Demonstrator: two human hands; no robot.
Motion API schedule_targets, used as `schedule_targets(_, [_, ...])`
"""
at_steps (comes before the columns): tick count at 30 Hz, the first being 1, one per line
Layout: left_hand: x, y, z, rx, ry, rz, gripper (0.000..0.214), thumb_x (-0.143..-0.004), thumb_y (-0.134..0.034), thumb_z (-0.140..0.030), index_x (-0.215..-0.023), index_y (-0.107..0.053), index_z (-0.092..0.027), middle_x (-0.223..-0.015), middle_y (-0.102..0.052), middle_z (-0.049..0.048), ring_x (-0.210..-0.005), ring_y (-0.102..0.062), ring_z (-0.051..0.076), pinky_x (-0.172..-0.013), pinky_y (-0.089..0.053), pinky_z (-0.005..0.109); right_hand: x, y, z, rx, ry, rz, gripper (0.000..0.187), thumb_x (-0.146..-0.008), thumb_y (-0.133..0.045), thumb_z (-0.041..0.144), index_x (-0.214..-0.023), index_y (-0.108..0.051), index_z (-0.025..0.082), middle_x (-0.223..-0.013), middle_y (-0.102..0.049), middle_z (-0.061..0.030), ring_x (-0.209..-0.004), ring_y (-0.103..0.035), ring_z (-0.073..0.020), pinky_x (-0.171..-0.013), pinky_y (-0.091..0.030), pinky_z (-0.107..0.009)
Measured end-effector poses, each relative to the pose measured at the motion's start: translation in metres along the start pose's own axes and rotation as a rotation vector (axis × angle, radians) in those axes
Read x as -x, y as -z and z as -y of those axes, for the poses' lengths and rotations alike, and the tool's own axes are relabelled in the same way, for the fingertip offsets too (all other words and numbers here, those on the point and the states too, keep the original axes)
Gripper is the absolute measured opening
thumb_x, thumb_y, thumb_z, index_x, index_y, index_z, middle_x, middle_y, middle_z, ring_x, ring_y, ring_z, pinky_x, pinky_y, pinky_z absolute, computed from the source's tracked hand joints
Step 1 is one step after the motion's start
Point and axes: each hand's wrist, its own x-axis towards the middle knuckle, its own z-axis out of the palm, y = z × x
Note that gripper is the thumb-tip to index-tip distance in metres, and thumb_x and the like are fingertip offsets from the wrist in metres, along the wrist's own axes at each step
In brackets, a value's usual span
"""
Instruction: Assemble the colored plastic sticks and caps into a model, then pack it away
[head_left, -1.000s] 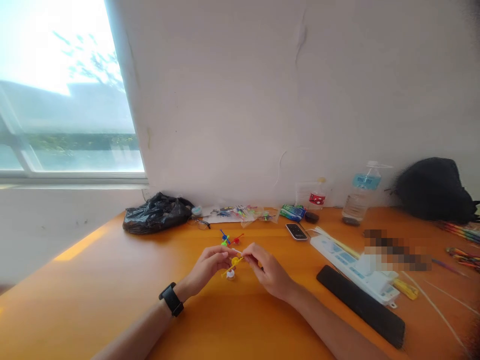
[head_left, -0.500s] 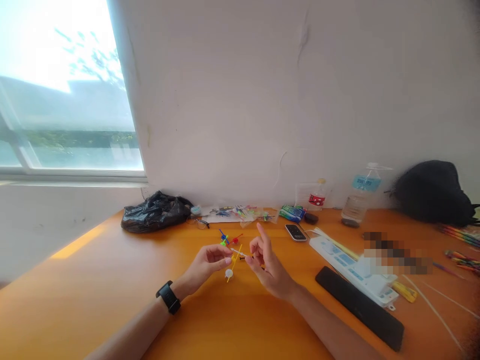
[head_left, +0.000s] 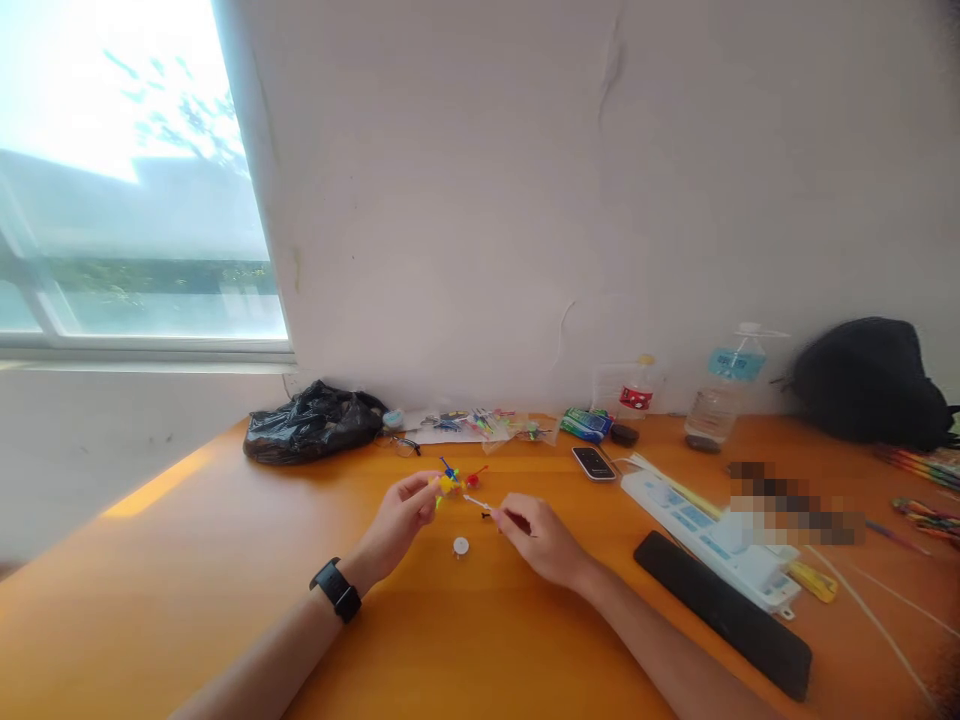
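Observation:
My left hand [head_left: 405, 520], with a black watch on its wrist, is closed with thumb and fingers together on a small yellow plastic piece [head_left: 448, 485]. In my right hand [head_left: 541, 535], closed in a pinch, is the end of a thin white stick [head_left: 477, 502] that points left toward the yellow piece. Just beyond the left fingertips are a blue piece with a stem [head_left: 448, 467] and a red piece with a stem [head_left: 473, 480]. A bit of green shows under the left fingers. A white round piece [head_left: 460, 546] lies on the table between my forearms. A small black piece [head_left: 486, 515] is beside the right fingertips.
Along the wall are a black plastic bag [head_left: 315, 425], glasses [head_left: 405, 445], bags of small coloured parts [head_left: 495, 425], a blue-green packet [head_left: 586, 425] and two bottles. To the right lie a phone [head_left: 593, 463], a white power strip [head_left: 697, 540] and a long black object [head_left: 720, 610].
The yellow piece has moved away from me and left with my left hand. My right hand has lowered its raised index finger and closed on the white stick. The white round piece stays put.

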Motion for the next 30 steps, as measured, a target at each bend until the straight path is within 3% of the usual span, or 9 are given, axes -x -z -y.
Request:
schedule_targets(3, [-0.007,0.007,0.006,0.215,0.056,-0.005,0.034,-0.088,-0.073,-0.05,-0.092,-0.064,-0.017,-0.084,-0.062,0.0006,-0.061,-0.047,0.007,-0.058,-0.04,0.021,0.002,0.0,0.005,0.18,0.134,-0.006,0.016,-0.098,-0.058,0.033,-0.102,-0.069,0.022,-0.097,-0.066,-0.0067,-0.093,-0.059,-0.0235,-0.084,-0.047,-0.037])
schedule_targets(6, [-0.011,0.012,0.009,0.268,0.073,-0.018,0.033,-0.09,-0.07,-0.051,-0.097,-0.063,-0.02,-0.092,-0.065,0.0019,-0.066,-0.055,0.008,-0.061,-0.047,0.022,0.002,0.002,0.006,0.214,0.153,0.026,0.023,-0.099,-0.055,0.025,-0.118,-0.067,0.026,-0.11,-0.065,-0.0078,-0.104,-0.058,-0.0251,-0.093,-0.047,-0.04])
schedule_targets(11, [-0.011,0.012,0.007,0.309,0.086,-0.048,0.038,-0.091,-0.073,-0.037,-0.125,-0.061,-0.025,-0.11,-0.07,0.0039,-0.082,-0.066,0.009,-0.077,-0.054,0.021,0.002,0.002,-0.002,0.24,0.118,0.059,0.028,-0.099,-0.052,0.019,-0.121,-0.068,0.027,-0.113,-0.065,-0.0074,-0.106,-0.057,-0.0253,-0.094,-0.047,-0.041])
schedule_targets(15, [-0.011,0.013,0.005,0.353,0.196,-0.069,0.055,-0.095,-0.053,-0.065,-0.117,-0.068,-0.016,-0.118,-0.071,0.0145,-0.098,-0.07,0.02,-0.085,-0.056,0.029,0.001,0.001,-0.011,0.275,0.048,0.03,0.031,-0.093,-0.056,0.012,-0.12,-0.066,0.024,-0.113,-0.067,-0.0085,-0.106,-0.058,-0.0263,-0.093,-0.047,-0.041])
schedule_targets(18, [-0.01,0.011,0.006,0.107,0.159,-0.066,0.06,-0.09,-0.055,-0.072,-0.104,-0.07,-0.015,-0.103,-0.073,0.0123,-0.08,-0.068,0.018,-0.068,-0.053,0.027,0.0,0.001,-0.015,0.316,0.009,0.019,0.029,-0.091,-0.055,0.009,-0.113,-0.068,0.023,-0.106,-0.068,-0.0079,-0.1,-0.059,-0.0256,-0.088,-0.046,-0.039])
schedule_targets(21, [-0.006,0.007,0.006,-0.387,-0.015,-0.026,0.048,-0.09,-0.063,-0.063,-0.088,-0.067,-0.015,-0.078,-0.067,0.0029,-0.058,-0.052,0.011,-0.054,-0.037,0.023,-0.001,0.002,-0.016,0.329,0.011,0.021,0.026,-0.093,-0.051,0.009,-0.105,-0.069,0.023,-0.097,-0.068,-0.0063,-0.094,-0.059,-0.0239,-0.083,-0.046,-0.036])
schedule_targets(23, [-0.001,0.004,0.006,-0.706,-0.173,0.048,0.05,-0.096,-0.056,-0.06,-0.076,-0.064,-0.015,-0.067,-0.059,-0.0002,-0.058,-0.047,0.011,-0.056,-0.033,0.024,-0.001,0.002,-0.016,0.319,0.025,0.017,0.026,-0.094,-0.049,0.009,-0.102,-0.069,0.023,-0.096,-0.068,-0.0058,-0.094,-0.059,-0.0234,-0.083,-0.045,-0.035])
schedule_targets(25, [0.004,0.001,0.004,-0.922,-0.32,0.147,0.05,-0.102,-0.047,-0.054,-0.072,-0.061,-0.016,-0.07,-0.059,0.0009,-0.066,-0.05,0.014,-0.064,-0.037,0.026,-0.001,0.001,-0.017,0.295,0.031,0.011,0.027,-0.094,-0.047,0.008,-0.104,-0.068,0.023,-0.099,-0.068,-0.006,-0.096,-0.06,-0.023,-0.086,-0.046,-0.035])
schedule_targets(30, [0.012,-0.004,-0.001,-1.105,-0.441,0.334,0.045,-0.106,-0.041,-0.041,-0.072,-0.059,-0.018,-0.09,-0.065,0.0071,-0.088,-0.056,0.02,-0.084,-0.042,0.033,-0.003,0.002,-0.017,0.223,0.038,-0.107,0.038,-0.096,-0.037,0.009,-0.126,-0.056,0.022,-0.12,-0.062,-0.01,-0.107,-0.061,-0.022,-0.093,-0.046,-0.035])
